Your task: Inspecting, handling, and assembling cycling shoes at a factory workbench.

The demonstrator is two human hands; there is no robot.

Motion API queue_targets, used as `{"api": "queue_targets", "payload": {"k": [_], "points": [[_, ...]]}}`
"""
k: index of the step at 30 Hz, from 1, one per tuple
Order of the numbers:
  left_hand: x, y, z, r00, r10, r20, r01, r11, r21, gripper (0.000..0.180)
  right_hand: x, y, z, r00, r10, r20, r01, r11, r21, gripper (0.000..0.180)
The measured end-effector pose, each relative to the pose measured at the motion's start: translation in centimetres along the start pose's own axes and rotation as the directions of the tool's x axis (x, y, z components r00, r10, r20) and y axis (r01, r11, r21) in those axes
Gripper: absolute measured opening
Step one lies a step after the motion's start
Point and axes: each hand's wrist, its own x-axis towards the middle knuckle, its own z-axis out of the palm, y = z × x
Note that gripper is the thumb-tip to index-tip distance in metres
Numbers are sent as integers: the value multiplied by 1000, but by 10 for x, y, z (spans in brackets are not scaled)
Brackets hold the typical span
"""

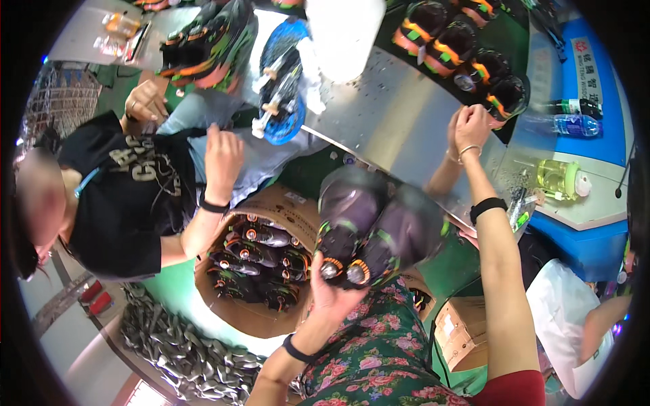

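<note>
1. The left hand (332,294) is bare, with a dark band around its wrist.
2. The right hand (470,125) is bare; a thin metal bangle circles the wrist, and a black band sits further down the forearm.
3. A red sleeve covers the right upper arm.
4. The garment over the lap is dark green with pink flowers.

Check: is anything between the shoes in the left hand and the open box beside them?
Nothing visible. The left hand holds the pair of dark shoes right beside the open cardboard box; a co-worker's forearm sits at its far rim only.
</note>
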Motion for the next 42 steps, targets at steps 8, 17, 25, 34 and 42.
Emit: {"api": "queue_targets", "payload": {"k": [8,17,25,34,42], "points": [[43,-50,131,987,-146,68,140,987,84,70,-7,16,8,997,-66,-36,65,998,-27,17],[102,-48,166,991,-83,100,83,997,0,66,-5,-5,-17,997,10,-74,4,983,184,17],[97,-41,174,985,-136,103,139,990,-27,56,-4,-12,-23,993,64,-96,-38,966,256,17],[88,-25,184,966,-252,58,255,966,-39,79,-10,0,-24,931,321,172,-357,717,598,16],[69,-14,180,927,-369,67,364,928,74,43,-27,39,-50,757,558,340,-527,213,823,23]]}}
